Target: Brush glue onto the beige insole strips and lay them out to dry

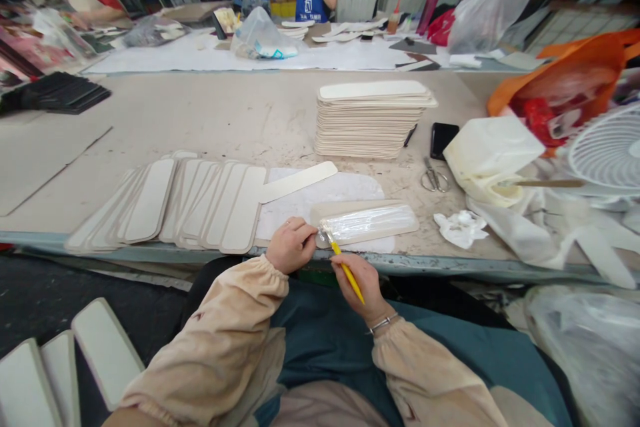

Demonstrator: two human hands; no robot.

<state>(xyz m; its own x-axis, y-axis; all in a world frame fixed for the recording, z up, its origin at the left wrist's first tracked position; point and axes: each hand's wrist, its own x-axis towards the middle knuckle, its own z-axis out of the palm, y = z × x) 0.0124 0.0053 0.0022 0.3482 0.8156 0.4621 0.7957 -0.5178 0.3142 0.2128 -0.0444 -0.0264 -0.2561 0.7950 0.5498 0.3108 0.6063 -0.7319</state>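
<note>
My right hand (361, 280) grips a yellow-handled brush (354, 278). Its bristle end rests on the left end of a long beige panel with rounded ends (407, 219), whose pale top strip has a wet, shiny white coat. At that same left end, my left hand (292, 245) is closed, thumb and fingertips pinching the panel's edge. Under the panel lies a white sheet (350, 187). A single cream strip (301, 181) lies slanted across the sheet, behind my hands. To the left, several similar panels (243, 210) overlap in a fanned row.
A tall stack of panels (367, 127) stands behind the sheet. Rightward are a phone (444, 140), scissors (434, 177), crumpled tissue (460, 228), a white container (493, 150) and a fan (607, 150). More panels (106, 347) lie at lower left. A person in a blue apron (311, 0) is across the tables.
</note>
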